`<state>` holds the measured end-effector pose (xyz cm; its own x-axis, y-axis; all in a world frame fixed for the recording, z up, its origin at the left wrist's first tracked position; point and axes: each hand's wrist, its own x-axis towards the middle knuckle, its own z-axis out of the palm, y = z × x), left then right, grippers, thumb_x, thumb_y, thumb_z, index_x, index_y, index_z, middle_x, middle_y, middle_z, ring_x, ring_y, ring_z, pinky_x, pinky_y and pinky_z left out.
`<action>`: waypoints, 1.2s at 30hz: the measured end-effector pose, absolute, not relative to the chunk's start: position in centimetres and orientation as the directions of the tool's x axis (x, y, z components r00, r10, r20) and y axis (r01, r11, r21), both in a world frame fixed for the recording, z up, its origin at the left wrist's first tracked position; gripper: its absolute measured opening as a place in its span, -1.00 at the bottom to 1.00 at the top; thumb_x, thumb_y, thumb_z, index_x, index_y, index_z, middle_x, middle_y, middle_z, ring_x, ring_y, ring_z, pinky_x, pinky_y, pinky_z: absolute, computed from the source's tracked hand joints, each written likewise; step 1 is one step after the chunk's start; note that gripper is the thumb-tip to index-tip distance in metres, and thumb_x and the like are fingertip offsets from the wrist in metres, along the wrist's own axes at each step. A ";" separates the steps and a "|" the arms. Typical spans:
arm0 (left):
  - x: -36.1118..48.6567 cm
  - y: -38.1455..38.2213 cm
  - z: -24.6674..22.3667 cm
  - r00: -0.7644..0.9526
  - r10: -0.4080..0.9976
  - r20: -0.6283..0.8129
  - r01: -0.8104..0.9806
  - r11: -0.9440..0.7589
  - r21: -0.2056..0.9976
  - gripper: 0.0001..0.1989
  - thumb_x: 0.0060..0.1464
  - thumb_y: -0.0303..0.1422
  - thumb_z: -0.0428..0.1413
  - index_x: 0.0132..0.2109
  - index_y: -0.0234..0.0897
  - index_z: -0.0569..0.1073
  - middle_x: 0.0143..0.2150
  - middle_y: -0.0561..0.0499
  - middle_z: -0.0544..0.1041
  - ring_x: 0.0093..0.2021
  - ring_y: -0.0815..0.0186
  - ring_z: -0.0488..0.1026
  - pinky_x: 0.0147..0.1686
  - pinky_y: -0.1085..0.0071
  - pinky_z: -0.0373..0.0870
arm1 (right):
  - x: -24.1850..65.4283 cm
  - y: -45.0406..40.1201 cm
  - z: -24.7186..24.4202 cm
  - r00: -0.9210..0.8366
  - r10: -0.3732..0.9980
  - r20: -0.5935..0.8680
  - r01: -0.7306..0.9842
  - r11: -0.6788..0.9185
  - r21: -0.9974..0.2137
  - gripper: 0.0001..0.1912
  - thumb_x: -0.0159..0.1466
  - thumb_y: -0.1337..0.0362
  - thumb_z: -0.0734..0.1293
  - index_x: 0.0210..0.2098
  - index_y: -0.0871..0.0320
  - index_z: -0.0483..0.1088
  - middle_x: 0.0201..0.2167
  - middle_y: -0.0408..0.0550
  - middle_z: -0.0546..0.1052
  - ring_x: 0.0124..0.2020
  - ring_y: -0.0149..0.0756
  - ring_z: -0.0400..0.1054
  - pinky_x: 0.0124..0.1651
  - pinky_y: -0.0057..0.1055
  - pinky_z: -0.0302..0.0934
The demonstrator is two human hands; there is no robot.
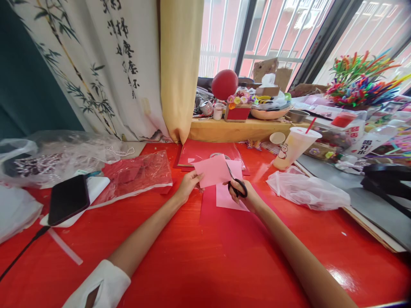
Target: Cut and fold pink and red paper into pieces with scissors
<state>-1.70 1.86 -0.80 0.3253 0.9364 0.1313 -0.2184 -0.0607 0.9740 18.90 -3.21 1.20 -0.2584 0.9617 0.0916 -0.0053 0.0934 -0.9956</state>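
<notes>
Head view: toward the desk's (167,261) far edge, left fingers (195,176) pinch pink paper (211,171); right fingers (236,185) grip scissors (245,189) at its right edge

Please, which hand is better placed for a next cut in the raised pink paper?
Probably the right hand: it holds the scissors, with the blades at the right edge of the pink paper. The left hand grips the paper's left side.

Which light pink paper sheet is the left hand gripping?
The raised sheet, its left edge in the left hand, black-handled metal scissors at its right edge; the lower pink sheet lies on red paper.
</notes>
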 end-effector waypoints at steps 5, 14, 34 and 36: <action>-1.7 2.0 -1.1 0.330 0.936 0.123 -0.211 -0.053 0.976 -0.67 -0.05 -0.17 0.13 -0.27 -0.40 0.42 -0.59 0.07 0.40 -0.66 0.43 0.30 -0.60 0.44 0.27 | 19.0 -3.2 1.1 -0.272 0.959 0.085 -0.011 0.085 -0.996 -0.51 0.23 0.03 0.21 -0.73 0.18 0.21 -0.82 -0.21 0.21 -0.74 -0.52 0.07 -0.49 -0.43 0.04; -1.7 1.9 -1.0 0.332 0.936 0.118 -0.206 -0.050 0.977 -0.71 -0.04 -0.19 0.13 -0.37 -0.38 0.39 -0.61 0.07 0.39 -0.66 0.43 0.30 -0.60 0.46 0.24 | 19.1 -3.2 1.1 -0.290 0.955 0.055 -0.027 0.050 -0.998 -0.63 0.21 0.02 0.22 -0.46 0.22 0.33 -0.74 -0.23 0.25 -0.75 -0.53 0.05 -0.63 -0.46 -0.28; -1.7 1.8 -1.0 0.333 0.934 0.130 -0.199 -0.065 0.978 -0.69 -0.04 -0.17 0.13 -0.32 -0.39 0.41 -0.60 0.07 0.39 -0.66 0.43 0.30 -0.60 0.45 0.25 | 19.3 -3.1 1.5 -0.320 0.947 0.038 -0.023 0.032 -0.999 -0.59 0.20 -0.04 0.18 -0.42 0.21 0.33 -0.72 -0.23 0.24 -0.74 -0.52 0.03 -0.65 -0.47 -0.27; -1.6 1.9 -1.1 0.331 0.935 0.128 -0.193 -0.066 0.979 -0.66 -0.05 -0.15 0.14 -0.29 -0.40 0.42 -0.59 0.07 0.39 -0.66 0.44 0.30 -0.60 0.45 0.25 | 19.3 -3.1 1.5 -0.315 0.949 0.031 -0.028 0.024 -0.999 -0.59 0.20 -0.04 0.18 -0.37 0.22 0.34 -0.70 -0.23 0.24 -0.74 -0.51 0.04 -0.65 -0.47 -0.31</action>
